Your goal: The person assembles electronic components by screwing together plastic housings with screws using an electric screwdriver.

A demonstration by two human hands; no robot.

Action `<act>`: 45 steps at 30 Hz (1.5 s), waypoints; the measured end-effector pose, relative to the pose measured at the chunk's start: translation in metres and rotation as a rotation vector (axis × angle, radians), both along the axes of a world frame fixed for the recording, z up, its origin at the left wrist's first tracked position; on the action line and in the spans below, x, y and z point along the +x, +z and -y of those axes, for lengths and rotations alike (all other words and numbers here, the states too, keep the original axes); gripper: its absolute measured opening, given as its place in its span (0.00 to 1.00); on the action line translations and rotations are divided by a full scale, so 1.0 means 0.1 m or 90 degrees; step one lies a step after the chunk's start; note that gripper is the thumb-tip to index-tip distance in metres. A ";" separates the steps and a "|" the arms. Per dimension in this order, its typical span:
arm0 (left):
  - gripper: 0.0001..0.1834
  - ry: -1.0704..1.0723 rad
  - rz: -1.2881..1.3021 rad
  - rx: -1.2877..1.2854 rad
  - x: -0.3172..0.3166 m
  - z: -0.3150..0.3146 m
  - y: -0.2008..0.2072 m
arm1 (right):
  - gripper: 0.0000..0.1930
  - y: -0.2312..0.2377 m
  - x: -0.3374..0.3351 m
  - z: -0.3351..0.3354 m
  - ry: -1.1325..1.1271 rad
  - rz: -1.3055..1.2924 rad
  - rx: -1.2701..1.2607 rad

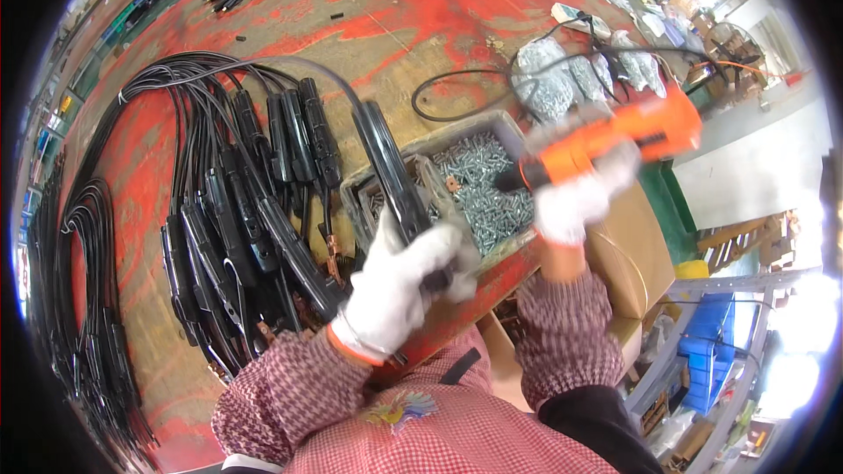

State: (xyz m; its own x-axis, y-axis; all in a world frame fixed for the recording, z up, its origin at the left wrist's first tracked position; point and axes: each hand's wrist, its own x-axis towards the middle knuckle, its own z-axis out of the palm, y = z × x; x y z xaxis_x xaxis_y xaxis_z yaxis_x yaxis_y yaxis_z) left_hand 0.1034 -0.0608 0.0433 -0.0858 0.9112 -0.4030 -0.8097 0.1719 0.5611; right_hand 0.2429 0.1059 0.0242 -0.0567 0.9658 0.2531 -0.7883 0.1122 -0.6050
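Note:
My left hand (395, 276), in a white glove, is closed around the lower end of a black welding electrode holder (388, 162). The holder slants up and away over the screw box's left side, and a black cable runs from its far end. My right hand (584, 197), gloved too, grips an orange power screwdriver (615, 140), slightly blurred by motion. Its dark nose points left, over the box's right part. Small silvery screws (479, 180) fill much of the shallow box (505, 123) between my hands.
Several black holders (233, 211) with bundled cables (189, 70) lie left on the red, worn table (386, 13). Clear bags of small parts (562, 79) and a looped cord (430, 96) lie far right. A cardboard box (628, 246) and a blue bin (705, 342) stand right.

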 end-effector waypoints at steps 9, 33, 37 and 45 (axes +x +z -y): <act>0.19 -0.003 -0.112 -0.106 0.09 0.14 -0.14 | 0.37 0.46 0.14 0.14 -0.232 0.171 0.088; 0.27 -0.030 -0.125 -0.064 0.08 0.18 -0.20 | 0.41 0.82 0.02 0.38 0.250 0.036 0.188; 0.27 -0.019 -0.129 -0.044 0.09 0.18 -0.25 | 0.43 0.81 -0.01 0.44 0.242 0.043 0.172; 0.27 -0.036 -0.156 -0.049 0.08 0.19 -0.23 | 0.43 0.75 -0.03 0.42 0.255 0.035 0.195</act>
State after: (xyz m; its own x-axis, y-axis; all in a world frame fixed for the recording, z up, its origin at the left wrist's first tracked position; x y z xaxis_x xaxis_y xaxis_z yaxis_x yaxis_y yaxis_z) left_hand 0.1110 -0.0795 0.0205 -0.1391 0.8847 -0.4450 -0.6387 0.2632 0.7231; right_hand 0.2396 0.0642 0.0987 -0.4291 0.7474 0.5072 -0.7735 -0.0142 -0.6336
